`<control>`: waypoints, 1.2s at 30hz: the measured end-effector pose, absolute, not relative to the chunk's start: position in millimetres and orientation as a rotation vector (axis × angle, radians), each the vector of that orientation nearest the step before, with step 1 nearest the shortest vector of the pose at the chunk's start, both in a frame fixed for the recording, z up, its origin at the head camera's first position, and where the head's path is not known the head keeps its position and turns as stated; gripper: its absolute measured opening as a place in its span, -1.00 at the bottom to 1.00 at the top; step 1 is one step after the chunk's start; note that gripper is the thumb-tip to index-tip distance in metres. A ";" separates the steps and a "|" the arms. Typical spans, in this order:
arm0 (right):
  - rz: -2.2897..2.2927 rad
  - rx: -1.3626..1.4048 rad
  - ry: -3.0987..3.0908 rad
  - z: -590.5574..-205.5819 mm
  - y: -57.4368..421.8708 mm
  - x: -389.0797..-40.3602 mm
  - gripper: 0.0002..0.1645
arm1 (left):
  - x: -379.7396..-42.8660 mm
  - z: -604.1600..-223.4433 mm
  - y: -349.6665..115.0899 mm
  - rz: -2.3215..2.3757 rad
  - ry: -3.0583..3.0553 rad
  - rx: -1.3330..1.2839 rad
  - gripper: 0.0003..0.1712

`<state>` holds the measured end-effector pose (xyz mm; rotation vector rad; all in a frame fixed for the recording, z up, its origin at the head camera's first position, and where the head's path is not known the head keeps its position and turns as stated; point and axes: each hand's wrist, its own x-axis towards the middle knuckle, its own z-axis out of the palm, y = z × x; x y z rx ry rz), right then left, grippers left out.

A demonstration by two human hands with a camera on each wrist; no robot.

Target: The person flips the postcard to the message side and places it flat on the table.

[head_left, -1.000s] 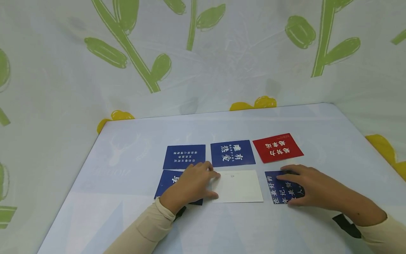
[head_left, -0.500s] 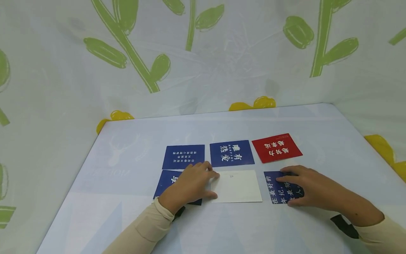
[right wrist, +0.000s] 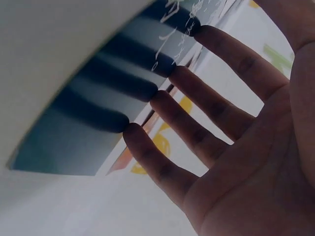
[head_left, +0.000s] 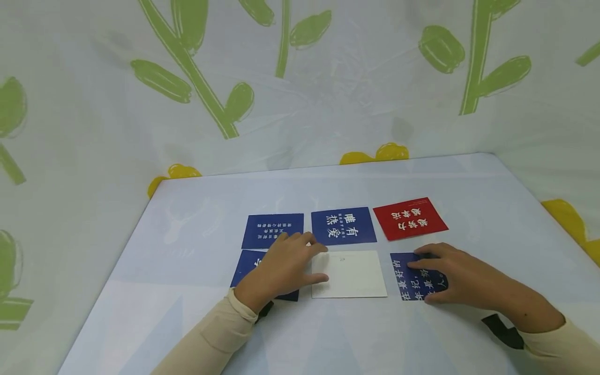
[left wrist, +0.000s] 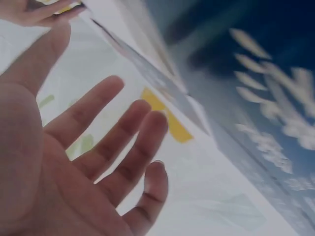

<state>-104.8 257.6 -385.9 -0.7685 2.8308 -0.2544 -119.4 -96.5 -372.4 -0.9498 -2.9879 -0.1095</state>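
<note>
1. Left hand (head_left: 283, 265): fingers released, spread over the near-left blue card (head_left: 245, 266), at nine o'clock from the white card (head_left: 353, 276);
2. Right hand (head_left: 461, 276): fingers released, fingertips touching the right blue card (head_left: 411, 281), at three o'clock;
3. Farther: far-left blue card (head_left: 273, 229), ten o'clock; middle blue card (head_left: 344, 226), twelve; red card (head_left: 410, 219), two.

left grip (head_left: 283, 266) blocks white card (head_left: 353, 278) on its left, near side free.

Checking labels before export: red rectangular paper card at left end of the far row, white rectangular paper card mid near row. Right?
Not quite: the red card lies at the right end of the far row, per the head view. The white card is mid near row, as stated.
</note>
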 end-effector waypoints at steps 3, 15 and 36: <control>-0.257 -0.765 2.826 -385.9 257.5 -105.8 -0.18 | -118.5 -365.2 -85.3 -0.104 -2.947 -1.004 -0.40; -0.264 -0.710 2.816 -384.1 256.3 -106.9 -0.12 | -113.4 -352.0 -19.7 0.075 -2.883 -1.278 -0.32; -0.330 -0.774 2.809 -386.7 262.1 -108.4 -0.16 | -112.7 -369.3 37.5 0.245 -2.903 -1.364 -0.25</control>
